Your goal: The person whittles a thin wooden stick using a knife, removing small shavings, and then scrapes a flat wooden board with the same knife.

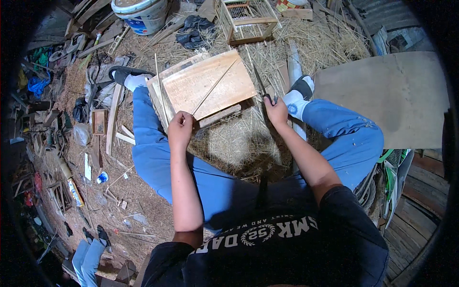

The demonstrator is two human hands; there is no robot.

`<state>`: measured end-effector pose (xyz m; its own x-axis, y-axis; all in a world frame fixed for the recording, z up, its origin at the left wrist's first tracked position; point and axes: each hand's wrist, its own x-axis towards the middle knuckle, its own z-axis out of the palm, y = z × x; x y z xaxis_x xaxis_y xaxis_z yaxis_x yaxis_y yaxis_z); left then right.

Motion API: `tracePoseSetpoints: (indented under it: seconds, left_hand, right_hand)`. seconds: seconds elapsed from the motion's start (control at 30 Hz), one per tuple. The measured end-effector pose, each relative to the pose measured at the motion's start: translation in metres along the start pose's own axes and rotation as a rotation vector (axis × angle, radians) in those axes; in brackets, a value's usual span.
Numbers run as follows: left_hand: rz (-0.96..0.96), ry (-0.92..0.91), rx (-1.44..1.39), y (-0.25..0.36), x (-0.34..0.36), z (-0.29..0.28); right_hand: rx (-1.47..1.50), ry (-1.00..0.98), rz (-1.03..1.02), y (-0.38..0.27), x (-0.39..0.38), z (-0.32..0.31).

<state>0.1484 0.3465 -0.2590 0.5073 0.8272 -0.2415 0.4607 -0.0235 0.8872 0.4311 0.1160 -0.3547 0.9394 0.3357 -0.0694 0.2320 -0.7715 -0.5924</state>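
My left hand (180, 128) is closed in a pinch on the near end of a thin wooden stick (215, 87). The stick slants up and away to the right across a pale wooden board (191, 91), which rests on a low wooden support between my legs. My right hand (277, 111), just right of the board, is wrapped round the handle of a long knife. Its narrow dark blade (258, 77) points away from me beside the board's right edge, apart from the stick. Another thin strip (159, 86) lies along the board's left side.
A wooden slatted cage (247, 29) stands beyond the board, with a white bucket (143, 21) farther left. A large flat sheet (382, 100) lies at right. Straw and wood scraps cover the ground. At lower left, another person's legs (88, 260) show.
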Motion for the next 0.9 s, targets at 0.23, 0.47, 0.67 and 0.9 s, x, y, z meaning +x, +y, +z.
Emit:
tracePoseSetpoints:
  seconds: [0.23, 0.47, 0.67, 0.9]
  left_hand:
    - [0.003, 0.044, 0.113, -0.018, -0.004, -0.019]
    - [0.100, 0.020, 0.231, 0.011, 0.002, -0.054]
    - [0.105, -0.113, 0.167, -0.043, 0.019, -0.066]
    - [0.048, -0.196, 0.128, -0.051, 0.019, -0.069]
  right_hand:
    - [-0.082, -0.116, -0.012, 0.009, -0.008, 0.019]
    - [-0.046, -0.101, 0.116, -0.010, 0.004, 0.013]
    - [0.314, -0.094, 0.035, -0.070, 0.019, -0.006]
    - [0.672, -0.346, 0.086, -0.127, -0.021, -0.021]
